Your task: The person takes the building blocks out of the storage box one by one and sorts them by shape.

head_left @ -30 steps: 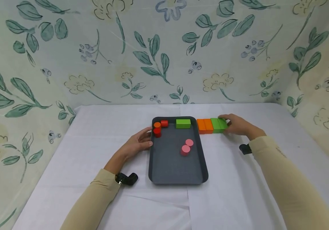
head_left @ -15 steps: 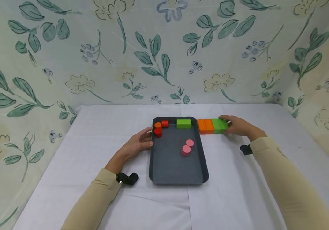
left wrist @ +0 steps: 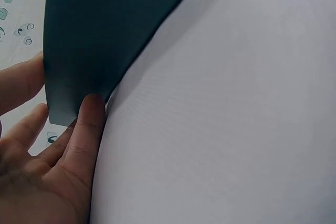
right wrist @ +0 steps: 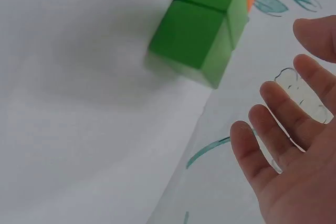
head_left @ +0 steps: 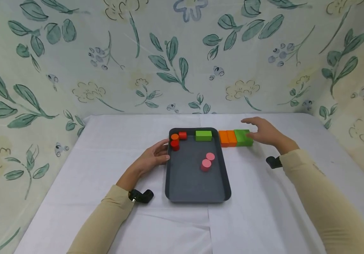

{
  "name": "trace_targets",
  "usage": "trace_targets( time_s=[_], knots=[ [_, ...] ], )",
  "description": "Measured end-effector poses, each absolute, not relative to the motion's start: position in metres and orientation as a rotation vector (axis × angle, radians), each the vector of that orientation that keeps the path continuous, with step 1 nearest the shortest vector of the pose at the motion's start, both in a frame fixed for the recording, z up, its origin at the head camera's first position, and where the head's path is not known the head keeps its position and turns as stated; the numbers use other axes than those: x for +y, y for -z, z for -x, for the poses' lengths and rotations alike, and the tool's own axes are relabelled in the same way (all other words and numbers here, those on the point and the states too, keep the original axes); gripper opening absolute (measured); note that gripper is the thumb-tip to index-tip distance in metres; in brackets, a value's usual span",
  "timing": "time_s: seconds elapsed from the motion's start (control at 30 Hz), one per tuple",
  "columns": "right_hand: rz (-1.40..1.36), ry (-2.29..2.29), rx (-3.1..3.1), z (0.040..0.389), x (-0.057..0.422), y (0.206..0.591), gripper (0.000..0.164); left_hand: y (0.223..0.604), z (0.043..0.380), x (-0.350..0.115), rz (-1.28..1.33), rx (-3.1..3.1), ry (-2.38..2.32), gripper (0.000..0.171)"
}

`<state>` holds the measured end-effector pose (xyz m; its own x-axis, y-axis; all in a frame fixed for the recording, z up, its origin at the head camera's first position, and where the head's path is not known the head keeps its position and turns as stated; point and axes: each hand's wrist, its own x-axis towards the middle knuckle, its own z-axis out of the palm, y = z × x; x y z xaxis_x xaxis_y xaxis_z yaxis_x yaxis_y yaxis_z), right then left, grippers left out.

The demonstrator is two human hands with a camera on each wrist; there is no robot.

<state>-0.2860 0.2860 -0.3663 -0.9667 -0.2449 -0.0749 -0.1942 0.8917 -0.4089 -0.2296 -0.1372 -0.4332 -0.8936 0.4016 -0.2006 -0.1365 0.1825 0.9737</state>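
My left hand (head_left: 148,160) touches the left side of a dark grey tray (head_left: 194,188). In the left wrist view, its fairly straight fingertips (left wrist: 92,109) rest against the outer wall of the tray. My right hand (head_left: 266,133), fingers spread and holding nothing, is raised by the right end of a row of blocks beside the tray. That row has green blocks (head_left: 242,139) at its right end and orange blocks (head_left: 227,138) between them and the tray. The right wrist view shows a visible gap between the fingers and the green blocks.
In the tray, a green block (head_left: 203,135) lies near the far wall. Red pieces (head_left: 175,145) and an orange-topped piece (head_left: 174,137) fill its far left corner. Two pink round pieces (head_left: 206,165) stand right of centre. Behind the white-covered table (head_left: 131,222) hangs a leaf-patterned cloth (head_left: 169,88).
My right hand has let go of the green blocks at the row's end, lifting off with its fingers spreading. The left hand and the pieces in the tray stay as they were.
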Motion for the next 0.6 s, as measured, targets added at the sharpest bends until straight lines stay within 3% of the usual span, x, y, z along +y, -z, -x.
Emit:
trace_targets(
  time_s=[0.27,0.6],
  knots=[
    [0.595,0.599,3.001,0.279,0.243,0.344,0.036,0.432,0.231,-0.138,-0.245,2.058,-1.741,0.072],
    [0.811,0.395,2.912,0.270,0.185,0.342,0.034,0.432,0.232,-0.137,-0.249,2.054,-1.754,0.072]
  ],
)
